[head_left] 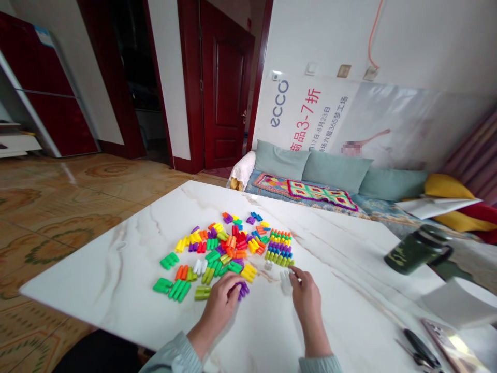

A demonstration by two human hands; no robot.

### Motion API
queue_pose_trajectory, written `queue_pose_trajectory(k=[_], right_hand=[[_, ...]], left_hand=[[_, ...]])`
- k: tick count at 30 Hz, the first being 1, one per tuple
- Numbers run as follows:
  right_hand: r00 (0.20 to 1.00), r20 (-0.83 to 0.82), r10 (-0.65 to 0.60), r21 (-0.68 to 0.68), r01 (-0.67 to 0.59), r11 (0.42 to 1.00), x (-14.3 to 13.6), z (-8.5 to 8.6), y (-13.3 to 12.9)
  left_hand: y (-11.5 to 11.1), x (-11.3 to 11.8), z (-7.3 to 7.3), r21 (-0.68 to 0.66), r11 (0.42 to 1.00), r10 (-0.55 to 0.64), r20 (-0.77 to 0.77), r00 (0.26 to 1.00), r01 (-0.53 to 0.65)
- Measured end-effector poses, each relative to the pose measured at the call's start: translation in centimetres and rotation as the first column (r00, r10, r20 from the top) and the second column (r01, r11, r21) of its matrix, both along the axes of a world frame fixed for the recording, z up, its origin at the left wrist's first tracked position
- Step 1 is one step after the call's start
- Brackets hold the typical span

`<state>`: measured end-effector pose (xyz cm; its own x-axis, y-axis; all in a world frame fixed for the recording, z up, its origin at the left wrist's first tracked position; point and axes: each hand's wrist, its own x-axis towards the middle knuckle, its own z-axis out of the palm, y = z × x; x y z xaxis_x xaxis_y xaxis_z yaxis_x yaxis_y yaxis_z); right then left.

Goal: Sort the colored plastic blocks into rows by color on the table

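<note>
My left hand (pixel 222 300) rests low over the near edge of a pile of colourful plastic toy pieces. Its fingers close around a purple toy piece (pixel 243 291), partly hidden by them. To the right, my right hand (pixel 306 290) pinches a whitish, see-through toy piece (pixel 286 283) at the tabletop. Just beyond that hand lies a joined block of striped rows (pixel 279 248) in orange, green, yellow, purple, blue and lime. A small white piece (pixel 268 266) sits at its near left corner. Loose green pieces (pixel 179 290) and a yellow piece (pixel 249 272) lie around my left hand.
The white marbled table (pixel 128 290) carries everything. On its right side stand a dark green mug (pixel 415 251), a phone (pixel 458 342), a black-handled tool (pixel 421 347) and a pale sheet (pixel 460 303). A sofa with cushions (pixel 336 168) stands behind the far edge.
</note>
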<state>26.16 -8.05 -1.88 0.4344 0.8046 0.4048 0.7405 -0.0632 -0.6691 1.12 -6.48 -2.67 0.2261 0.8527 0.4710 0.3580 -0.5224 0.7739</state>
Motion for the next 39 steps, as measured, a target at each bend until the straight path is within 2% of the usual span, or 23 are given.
queue_pose_trajectory(k=[7,10,13,20,27,29,31,34,37,39], right_hand=[[1.000,-0.023,0.021,0.036,-0.020,0.999,-0.2,-1.7,0.8],[1.000,0.020,0.017,0.108,-0.019,0.994,-0.6,-1.5,1.3],[0.997,0.073,-0.015,0.123,0.006,0.992,-1.1,-1.3,1.9],[0.985,0.140,-0.098,-0.027,0.102,0.994,-1.9,-1.2,2.1],[0.977,0.163,-0.136,-0.171,0.163,0.972,-2.3,0.0,1.7],[0.975,0.154,-0.160,-0.123,0.179,0.976,-2.6,0.4,1.3],[0.977,0.118,-0.180,-0.005,0.182,0.983,-3.4,0.9,0.9],[0.997,0.041,-0.064,0.123,0.059,0.991,-5.6,1.0,0.3],[0.986,-0.023,0.165,0.046,-0.164,0.985,-7.6,0.2,0.0],[0.967,-0.060,0.248,-0.020,-0.250,0.968,-8.4,-0.4,0.0]], left_hand=[[-0.1,0.0,0.0,-0.015,1.000,-0.011,0.002,1.000,0.011],[-0.1,0.1,0.0,-0.015,1.000,-0.015,0.011,1.000,0.015],[-0.1,0.1,0.0,-0.012,1.000,-0.019,0.017,1.000,0.019],[-0.1,0.1,0.2,0.001,1.000,-0.018,0.016,1.000,0.018],[-0.2,0.0,0.4,-0.009,1.000,-0.026,0.016,1.000,0.026],[-0.3,0.1,0.5,-0.005,1.000,-0.025,0.023,0.999,0.025],[-0.4,0.2,0.6,0.012,1.000,-0.008,0.038,0.999,0.007],[-0.8,0.0,0.9,0.079,0.993,0.081,0.076,0.994,-0.087],[-0.8,-1.3,1.5,0.156,0.966,0.199,0.067,0.978,-0.207],[-0.2,-3.0,2.0,0.194,0.941,0.280,0.015,0.960,-0.278]])
